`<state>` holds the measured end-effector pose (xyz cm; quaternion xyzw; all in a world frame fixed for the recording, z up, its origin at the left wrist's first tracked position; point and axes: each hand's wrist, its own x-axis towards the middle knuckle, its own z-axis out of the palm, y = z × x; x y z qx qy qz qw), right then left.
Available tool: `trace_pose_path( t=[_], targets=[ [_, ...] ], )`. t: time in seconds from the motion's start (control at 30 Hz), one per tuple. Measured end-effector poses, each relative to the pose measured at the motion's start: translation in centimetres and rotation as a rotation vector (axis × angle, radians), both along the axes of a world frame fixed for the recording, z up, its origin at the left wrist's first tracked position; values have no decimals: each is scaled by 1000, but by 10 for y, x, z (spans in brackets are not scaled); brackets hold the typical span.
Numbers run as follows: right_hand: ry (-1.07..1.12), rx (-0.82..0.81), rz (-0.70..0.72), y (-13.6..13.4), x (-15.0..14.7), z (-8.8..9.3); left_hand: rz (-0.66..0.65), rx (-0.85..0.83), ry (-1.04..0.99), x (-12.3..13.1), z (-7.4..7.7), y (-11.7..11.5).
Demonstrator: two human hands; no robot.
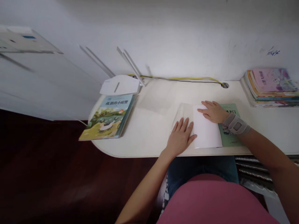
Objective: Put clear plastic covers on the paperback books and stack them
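Note:
A green book (233, 140) lies near the front edge of the white desk, with a blank white page or flap (207, 133) spread to its left. Clear plastic film (183, 109) reaches out past the white sheet's left side. My left hand (181, 137) rests flat on the film, fingers apart, its thumb at the sheet's left edge. Over the upper part of the white sheet lies my right hand (212, 111), fingers stretched out to the left. A grey wrist band (237, 123) on that arm hides part of the green cover.
A white router (120, 85) with raised antennas stands at the back left, behind a stack of picture books (107, 119). More books (273, 88) are piled at the right. Yellow and black cables (187, 78) run along the wall into a desk hole (225, 85).

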<state>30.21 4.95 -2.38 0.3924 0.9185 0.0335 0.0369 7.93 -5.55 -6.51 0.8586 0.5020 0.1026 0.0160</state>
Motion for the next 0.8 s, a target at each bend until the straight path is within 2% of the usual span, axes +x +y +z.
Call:
trace_pose_path(
  t=[0.2, 0.37, 0.53, 0.8],
  targets=[
    [-25, -110, 5, 13, 3, -10, 1, 2, 29, 0, 3, -1],
    [-19, -48, -53, 16, -8, -17, -8, 0, -3, -1, 6, -1],
    [28, 25, -39, 13, -17, -19, -21, -24, -65, -3, 5, 0],
    [24, -11, -69, 18, -25, -16, -19, -27, -56, -3, 4, 0]
  ],
)
